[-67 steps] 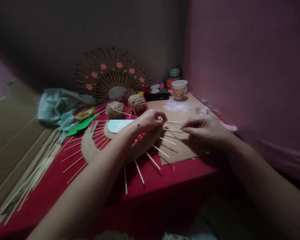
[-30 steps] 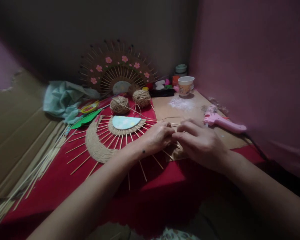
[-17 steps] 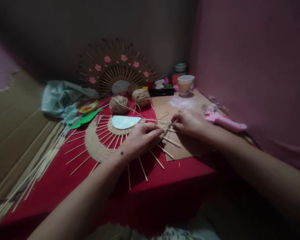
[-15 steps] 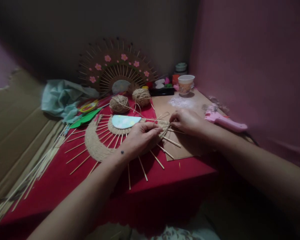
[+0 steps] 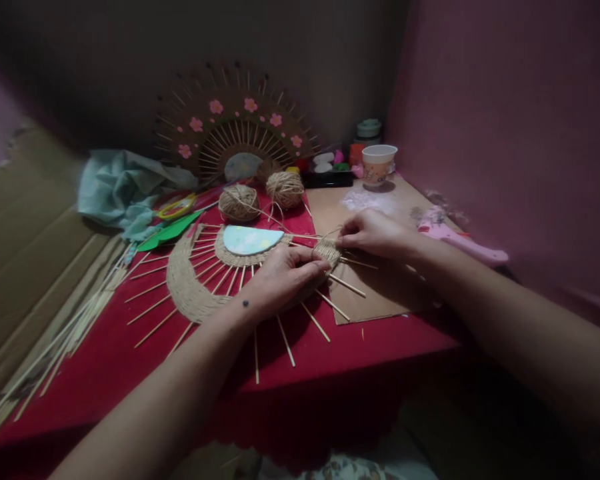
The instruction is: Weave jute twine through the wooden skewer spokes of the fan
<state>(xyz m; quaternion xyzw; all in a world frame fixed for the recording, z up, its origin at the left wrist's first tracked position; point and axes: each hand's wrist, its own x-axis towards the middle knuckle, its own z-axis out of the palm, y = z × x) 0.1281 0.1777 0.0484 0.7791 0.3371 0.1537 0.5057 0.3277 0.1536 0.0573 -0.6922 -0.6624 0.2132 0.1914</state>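
Note:
A half-round fan of thin sticks with a woven twine band lies flat on the red cloth, a pale blue half-disc at its hub. My left hand rests over the fan's right part, thumb and fingers closed on the woven band's edge. At the band's right end, my right hand pinches the twine close to the stick ends. The twine runs back toward two twine balls, one at left and one at right. My left hand hides part of the weave.
A finished fan with pink flowers leans at the back. To the right are a paper cup, a cardboard sheet and a pink glue gun. Green cloth, yellow-handled scissors and loose sticks lie left.
My right hand has shifted slightly up at the band's end, still pinching. My left hand stays on the band, its fingertips a little further right. The whole view has shifted slightly.

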